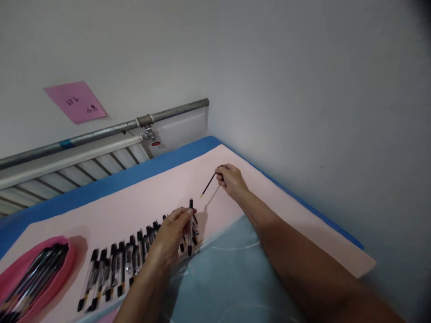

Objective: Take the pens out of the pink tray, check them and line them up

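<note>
Both forearms come in from the bottom edge over a pale blue mat (pixel 229 278) that lies under them. The left forearm rises steeply. The left hand (pixel 173 235) has its back to the camera, with the fingers curled and closed around a pen (pixel 190 229). The pen stands nearly upright at the fingertips, cap end up and lower end just above the worktop (pixel 134 197).

Under this hand and running off to its left is a row (pixel 114 269) of black-and-clear pens laid side by side on the pink sheet. The nearest ones are partly hidden by the palm. Farther left of the row, well apart from the hand, a pink tray (pixel 50 291) holds a loose heap of more pens.

The right forearm stretches long and almost straight, reaching farther than the left. The right hand (pixel 231 179) is knuckles-up, with fingertips pinched on one end of a thin dark refill (pixel 208 185). The refill slants down and left from that hand, its yellowish tip in the air just above and right of the pen's cap, not touching it.

Beyond both hands the worktop ends in a blue edge (pixel 101 184). Behind it are a radiator (pixel 84 168), a grey pipe (pixel 101 132) with a red valve (pixel 155 142), and a pink note (pixel 76 102) on the wall (pixel 303 89).
</note>
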A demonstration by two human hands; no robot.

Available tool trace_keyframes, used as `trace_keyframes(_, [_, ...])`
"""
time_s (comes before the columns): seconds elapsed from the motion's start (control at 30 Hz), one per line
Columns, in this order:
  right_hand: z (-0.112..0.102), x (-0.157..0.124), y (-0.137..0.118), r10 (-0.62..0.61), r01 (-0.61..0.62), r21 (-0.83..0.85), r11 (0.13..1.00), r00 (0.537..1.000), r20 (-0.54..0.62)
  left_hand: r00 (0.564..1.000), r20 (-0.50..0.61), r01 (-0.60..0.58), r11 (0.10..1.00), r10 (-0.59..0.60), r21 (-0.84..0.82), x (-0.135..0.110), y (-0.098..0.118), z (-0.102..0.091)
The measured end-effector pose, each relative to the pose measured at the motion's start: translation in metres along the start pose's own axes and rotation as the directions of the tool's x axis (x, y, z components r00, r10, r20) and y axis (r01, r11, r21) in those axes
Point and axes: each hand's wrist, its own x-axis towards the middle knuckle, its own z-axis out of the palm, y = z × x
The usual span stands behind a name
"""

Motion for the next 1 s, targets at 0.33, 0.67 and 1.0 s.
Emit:
trace_keyframes(0.33, [0.0,-0.008,0.0,-0.151,0.216,-0.643,0.735,0.976,0.155,0.991,-0.029,-0.059,0.622,0.131,0.781,0.048,0.002,0.015])
trace_keyframes(0.67, [0.013,-0.017,0.016,-0.039,0.317,-0.773,0.55,0.934,0.355,0.986,-0.081,0.027,0.347,0.143,0.938,0.043,0.011,0.007])
trace_keyframes(1.0, [0.028,-0.03,0.024,0.099,0.407,-0.874,0.264,0.89,0.444,0.996,0.044,-0.073,0.392,0.082,0.917,-0.017,0.001,-0.012])
